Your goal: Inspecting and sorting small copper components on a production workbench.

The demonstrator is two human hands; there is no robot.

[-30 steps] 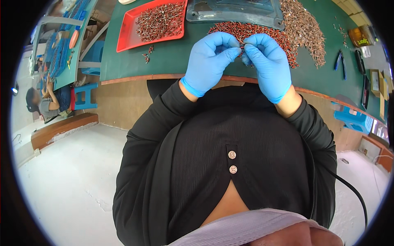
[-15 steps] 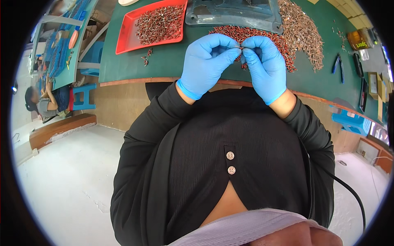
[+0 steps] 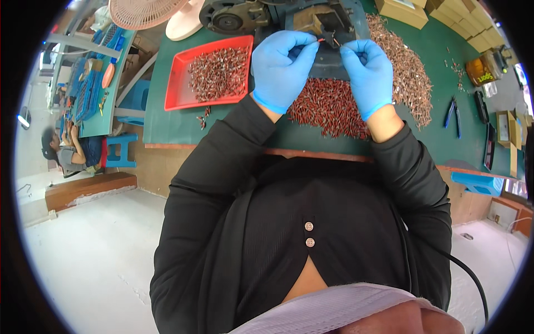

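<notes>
- At the front of the grey machine (image 3: 328,33), a small red piece (image 3: 321,40) is pinched between the fingertips of the left hand (image 3: 281,69), which is gloved in blue and closed on it.
- Just beside it, the right hand (image 3: 367,72), also gloved in blue, is held with its fingers curled together close to the same spot; whether it grips anything cannot be told.
- Below both hands, a heap of dark red pieces (image 3: 328,106) is spread on the green table (image 3: 167,125).
- To the right of that heap, a larger pile of pale metal pieces (image 3: 409,72) is seen, reaching up beside the machine.
- To the left, a red tray (image 3: 181,97) is filled with more small pieces, and a few are scattered just below it.
- Farther right, blue-handled pliers (image 3: 451,114) are laid on the table, well apart from the hands.
- Beyond the tray, a pink fan (image 3: 147,11) is set at the table's far edge.
</notes>
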